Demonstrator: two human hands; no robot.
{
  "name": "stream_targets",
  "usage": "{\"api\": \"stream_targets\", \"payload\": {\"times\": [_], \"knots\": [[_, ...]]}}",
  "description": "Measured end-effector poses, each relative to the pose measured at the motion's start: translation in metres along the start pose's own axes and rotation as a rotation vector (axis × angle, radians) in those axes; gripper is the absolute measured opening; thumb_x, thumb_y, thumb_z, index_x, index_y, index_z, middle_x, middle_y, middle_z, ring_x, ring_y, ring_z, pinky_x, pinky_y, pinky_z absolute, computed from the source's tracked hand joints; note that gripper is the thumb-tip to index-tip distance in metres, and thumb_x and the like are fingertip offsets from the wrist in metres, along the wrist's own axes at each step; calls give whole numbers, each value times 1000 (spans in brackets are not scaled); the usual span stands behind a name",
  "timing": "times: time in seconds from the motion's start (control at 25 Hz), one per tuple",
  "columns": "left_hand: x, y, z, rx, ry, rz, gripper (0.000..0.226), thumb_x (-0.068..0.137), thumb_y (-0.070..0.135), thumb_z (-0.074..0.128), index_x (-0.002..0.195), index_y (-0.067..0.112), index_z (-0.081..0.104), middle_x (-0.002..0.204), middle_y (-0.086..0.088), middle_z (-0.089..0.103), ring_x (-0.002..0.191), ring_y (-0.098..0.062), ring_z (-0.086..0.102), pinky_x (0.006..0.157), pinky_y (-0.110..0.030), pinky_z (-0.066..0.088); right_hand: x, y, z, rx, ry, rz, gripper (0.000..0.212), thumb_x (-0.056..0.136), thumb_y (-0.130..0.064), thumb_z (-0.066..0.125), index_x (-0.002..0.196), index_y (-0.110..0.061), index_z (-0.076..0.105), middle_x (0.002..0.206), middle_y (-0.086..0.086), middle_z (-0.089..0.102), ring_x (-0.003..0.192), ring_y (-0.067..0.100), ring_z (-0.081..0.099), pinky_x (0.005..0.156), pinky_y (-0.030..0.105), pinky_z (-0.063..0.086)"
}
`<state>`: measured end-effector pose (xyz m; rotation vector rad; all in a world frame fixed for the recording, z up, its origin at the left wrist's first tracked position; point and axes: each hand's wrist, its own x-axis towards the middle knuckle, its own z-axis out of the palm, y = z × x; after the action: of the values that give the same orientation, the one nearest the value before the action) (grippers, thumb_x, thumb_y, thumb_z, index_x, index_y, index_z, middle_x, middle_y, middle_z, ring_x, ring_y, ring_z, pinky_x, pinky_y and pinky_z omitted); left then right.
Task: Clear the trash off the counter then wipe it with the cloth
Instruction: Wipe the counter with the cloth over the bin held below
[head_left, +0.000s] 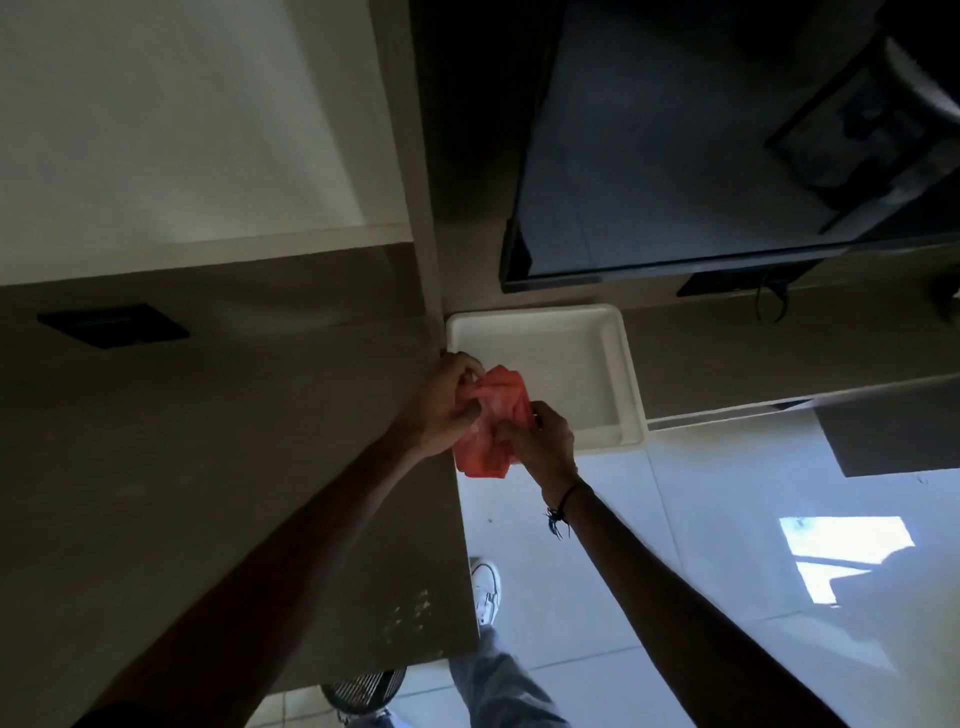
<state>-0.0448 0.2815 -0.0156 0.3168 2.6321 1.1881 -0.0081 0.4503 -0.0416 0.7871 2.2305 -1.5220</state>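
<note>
Both grips pinched the cloth (491, 421): left hand (441, 402) at its upper edge, right hand (540, 439) lower, over the table (208, 441) edge beside a white tray (618, 364).

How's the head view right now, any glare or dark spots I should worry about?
Head view: dim overall, the counter and both forearms in shadow; bright sun patch glaring on the floor at right; red cloth and white tray readable; wide-angle bending at the edges.

The crumpled, soft orange-red cloth (491, 421) hangs bunched and folded at the right edge of the dull brown table (218, 467), just at 7 o'clock of the shallow white square tray (628, 364).
</note>
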Motion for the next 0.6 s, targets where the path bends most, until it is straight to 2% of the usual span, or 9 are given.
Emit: {"api": "stream_targets", "payload": {"times": [0.08,0.12,0.24,0.32,0.44,0.52,0.6], "knots": [[-30,-11,-16,-1,63,-22,27,77,2,71,103,2,69,106,-17,66,99,-31,65,88,-42,56,-23,-1,18,-9,-93,-21,30,62,-26,82,88,-18,68,73,-7,67,63,10,62,43,15,47],[-43,-19,-23,14,82,-47,26,75,-3,72,101,0,71,106,-19,66,100,-32,65,91,-44,56,-32,-1,29,-37,-135,-32,32,63,-25,83,90,-16,68,72,-7,66,62,11,63,42,16,49],[-75,-45,-41,38,110,-124,27,74,-8,75,100,-3,73,106,-22,67,100,-35,66,94,-47,54,-54,1,63,-136,-209,-59,36,62,-27,84,92,-13,69,78,0,70,73,21,69,55,29,60],[-93,-58,-47,70,89,-148,30,75,-6,77,105,-2,74,110,-23,66,103,-36,66,97,-44,53,-69,6,80,-214,-225,-101,36,63,-29,83,93,-13,69,87,7,73,82,28,70,67,38,61],[-119,-68,-52,130,56,-172,45,81,3,78,125,0,68,128,-23,61,122,-37,59,110,-39,46,-97,16,89,-362,-116,-220,37,68,-41,76,98,-22,68,93,0,72,81,20,63,58,26,43],[-150,-72,-53,168,106,-161,53,83,8,77,134,1,62,137,-22,57,130,-36,54,115,-39,42,-128,27,90,-382,20,-298,36,74,-43,71,101,-21,64,99,1,69,87,23,64,63,25,41],[-178,-75,-50,170,161,-128,50,86,9,75,133,0,62,135,-22,58,128,-36,56,113,-40,43,-151,37,88,-359,116,-332,34,78,-42,67,104,-20,62,101,4,70,89,26,66,67,27,41]]}}
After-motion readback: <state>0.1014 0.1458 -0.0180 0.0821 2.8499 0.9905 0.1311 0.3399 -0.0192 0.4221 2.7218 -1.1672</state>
